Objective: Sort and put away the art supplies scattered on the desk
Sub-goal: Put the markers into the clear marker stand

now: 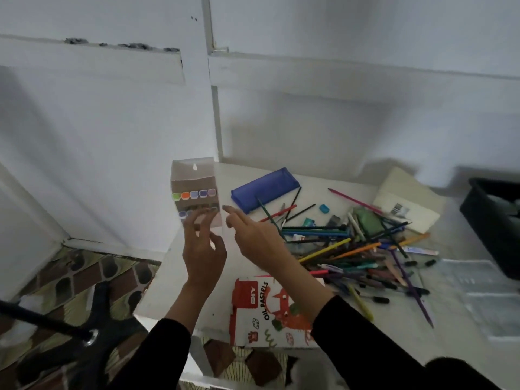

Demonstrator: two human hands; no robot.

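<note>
Where the white bench ends on the left, the left hand holds up a clear plastic box of coloured markers by its lower end, fingers curled on it. Just beside it the right hand hangs with fingers straight and released, forefinger at the box's edge; whether it touches I cannot tell. Under the right forearm lies a red and white cardboard oil pastels box. Farther back lies a blue translucent oblong pencil case, then a loose heap of coloured pencils and pens, a white packet with a barcode, and a black plastic tray at the far right
</note>
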